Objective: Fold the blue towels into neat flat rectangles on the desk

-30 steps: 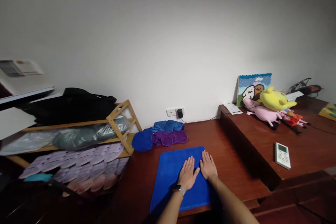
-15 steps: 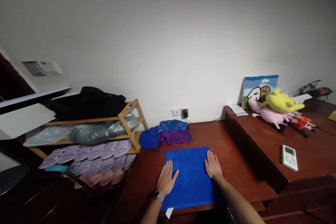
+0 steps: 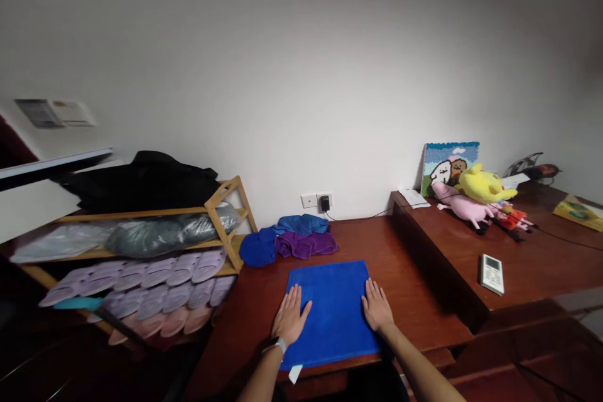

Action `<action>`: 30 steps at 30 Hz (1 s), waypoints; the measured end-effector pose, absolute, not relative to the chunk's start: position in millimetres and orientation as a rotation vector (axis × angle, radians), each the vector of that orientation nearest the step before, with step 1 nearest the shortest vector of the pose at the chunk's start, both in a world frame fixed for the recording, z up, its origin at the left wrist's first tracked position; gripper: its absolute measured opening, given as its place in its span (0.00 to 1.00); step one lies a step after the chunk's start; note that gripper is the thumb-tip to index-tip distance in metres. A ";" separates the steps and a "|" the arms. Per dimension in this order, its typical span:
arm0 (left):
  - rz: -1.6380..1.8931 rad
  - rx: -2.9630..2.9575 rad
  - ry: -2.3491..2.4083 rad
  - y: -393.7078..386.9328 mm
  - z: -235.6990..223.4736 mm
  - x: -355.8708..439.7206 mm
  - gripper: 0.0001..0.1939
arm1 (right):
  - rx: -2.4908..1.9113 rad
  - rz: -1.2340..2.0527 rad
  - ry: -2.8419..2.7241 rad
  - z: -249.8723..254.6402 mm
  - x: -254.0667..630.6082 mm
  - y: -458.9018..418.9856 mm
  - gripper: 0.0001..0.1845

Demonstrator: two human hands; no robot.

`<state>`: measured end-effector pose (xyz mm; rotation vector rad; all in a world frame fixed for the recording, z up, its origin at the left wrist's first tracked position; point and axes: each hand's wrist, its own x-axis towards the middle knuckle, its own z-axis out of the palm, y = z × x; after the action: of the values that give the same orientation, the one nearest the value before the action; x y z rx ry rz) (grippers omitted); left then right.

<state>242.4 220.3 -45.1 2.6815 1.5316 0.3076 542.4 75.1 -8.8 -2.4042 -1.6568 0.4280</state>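
A blue towel (image 3: 333,320) lies spread flat on the reddish-brown wooden desk (image 3: 405,289), its white tag (image 3: 295,374) sticking out at the near left corner. My left hand (image 3: 289,317) rests flat on the towel's left edge, fingers stretched, a watch on the wrist. On the right edge lies my right hand (image 3: 377,308), palm down with fingers out. Behind the towel sit crumpled cloths: a dark blue one (image 3: 258,247), a lighter blue one (image 3: 302,225) and a purple one (image 3: 307,244).
A wooden rack (image 3: 232,226) at left holds several lilac slippers (image 3: 157,271) and a black bag (image 3: 146,183). On the raised desk at right are plush toys (image 3: 483,183), a picture (image 3: 452,163) and a white remote (image 3: 492,274). A black plug (image 3: 325,203) sits in the wall socket.
The view has turned slightly right, so everything sits further left. My right hand has slid a little nearer along the towel's edge; my left hand stays on the left edge.
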 end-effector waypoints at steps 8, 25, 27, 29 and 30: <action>0.280 2.677 1.543 219.9 -40.3 242.2 0.40 | -2.317 0.384 -1.685 -12.4 543.1 70.5 0.37; 0.300 2.819 1.041 123.0 -17.1 407.5 0.37 | -2.299 0.377 -1.756 -21.1 547.4 72.0 0.36; 0.255 2.807 1.042 114.5 -22.2 419.0 0.36 | -2.290 0.364 -1.773 -22.9 548.0 72.0 0.36; 0.222 2.800 1.051 113.3 -25.7 413.7 0.36 | -2.291 0.349 -1.768 -23.2 547.8 72.1 0.36; 0.213 2.797 1.063 115.2 -26.7 405.1 0.37 | -2.301 0.347 -1.757 -22.8 547.5 72.1 0.36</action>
<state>405.1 115.2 -26.7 2.7971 1.0628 0.2130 547.5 72.1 -22.8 -2.3012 -1.7571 0.3468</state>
